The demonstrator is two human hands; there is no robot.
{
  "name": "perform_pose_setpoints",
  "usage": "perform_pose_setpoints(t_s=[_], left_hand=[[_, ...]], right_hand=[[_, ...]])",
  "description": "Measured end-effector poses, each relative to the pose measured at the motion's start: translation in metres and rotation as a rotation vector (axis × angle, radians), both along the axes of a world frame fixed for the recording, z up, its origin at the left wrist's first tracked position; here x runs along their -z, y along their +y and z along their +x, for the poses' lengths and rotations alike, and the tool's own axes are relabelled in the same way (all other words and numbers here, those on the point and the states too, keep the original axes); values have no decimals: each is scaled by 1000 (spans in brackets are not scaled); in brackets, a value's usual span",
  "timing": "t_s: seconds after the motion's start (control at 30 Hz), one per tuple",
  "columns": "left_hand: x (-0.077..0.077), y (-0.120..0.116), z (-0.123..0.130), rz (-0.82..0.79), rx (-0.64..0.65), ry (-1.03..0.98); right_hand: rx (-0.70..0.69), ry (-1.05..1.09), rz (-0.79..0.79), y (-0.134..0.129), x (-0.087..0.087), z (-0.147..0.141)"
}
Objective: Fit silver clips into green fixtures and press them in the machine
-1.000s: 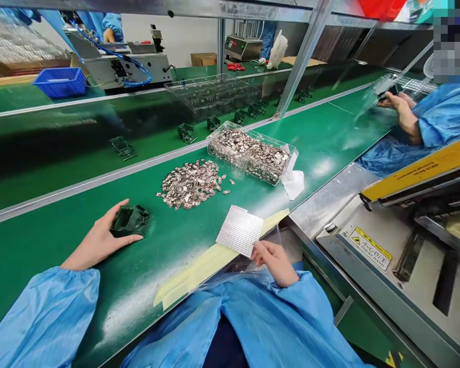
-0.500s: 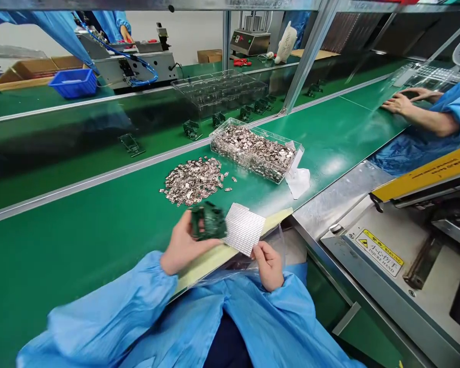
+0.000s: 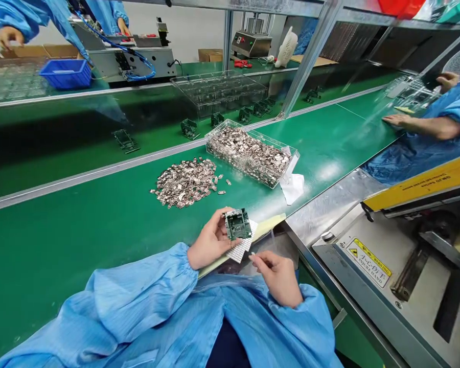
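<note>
A green circuit board assembly (image 3: pixel 237 224), square with an open frame shape, is gripped by the fingers of my left hand (image 3: pixel 209 246). Under it sticks out a sheet of small silvery-white pads (image 3: pixel 240 250), which my left thumb also touches. My right hand (image 3: pixel 279 276) is closed in a pinch just right of the sheet, with a tiny pale piece at its fingertips, too small to name. Below the hands a pale yellow strip (image 3: pixel 270 225) lies along the bench edge. Beyond them is a pile of small metal parts (image 3: pixel 184 183).
A clear plastic box (image 3: pixel 294 164) full of metal parts stands behind, a white tissue (image 3: pixel 292 189) at its corner. Several board assemblies (image 3: pixel 189 129) line the far belt. At right are a machine with a warning label (image 3: pixel 370 262) and a co-worker's hand (image 3: pixel 398 120).
My left hand has moved right with the board, now over the sheet. My right hand has let go of the sheet's corner and pinches a tiny pale piece.
</note>
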State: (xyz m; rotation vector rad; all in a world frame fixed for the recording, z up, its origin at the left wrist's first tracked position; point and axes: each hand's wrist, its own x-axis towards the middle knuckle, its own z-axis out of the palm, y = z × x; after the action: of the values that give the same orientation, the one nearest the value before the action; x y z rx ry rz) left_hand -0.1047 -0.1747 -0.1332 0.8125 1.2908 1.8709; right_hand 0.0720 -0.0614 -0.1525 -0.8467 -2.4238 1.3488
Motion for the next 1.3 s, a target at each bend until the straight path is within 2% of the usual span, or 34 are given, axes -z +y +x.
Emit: perform_pose_setpoints(t_s=[0.13,0.23,0.4,0.5,0.73,0.87,0.97,1.07,1.2,1.3], left_hand=[[-2,-2,3,7,-2,40],[-5,-4,5,5,3,33],[-4,-5,8,23,-6,35],[-3,-5,9,26,-10,56],[-4,-7,12,28,16,30],[-3,-5,10,26,-23,12],[-2,-3,9,38,-63,-13],[-2,-2,8,48,-80,-26],[-3,-3,9,68,-106,-52],[-3,-7,9,77,-95,-94]], right_hand=[[21,128,68,2,-37,-5],[28,276,169,-4,-50,-19],[127,512,346,-19,-43,-50],[189,505,381,-25,-34,-61],[242,541,422,-35,-28,-64],[239,532,446,-34,-28,-59],[290,490,531,-11,-28,-58],[348,406,576,31,-24,-65],[286,236,565,85,-11,-83],[275,172,566,109,-3,-94]])
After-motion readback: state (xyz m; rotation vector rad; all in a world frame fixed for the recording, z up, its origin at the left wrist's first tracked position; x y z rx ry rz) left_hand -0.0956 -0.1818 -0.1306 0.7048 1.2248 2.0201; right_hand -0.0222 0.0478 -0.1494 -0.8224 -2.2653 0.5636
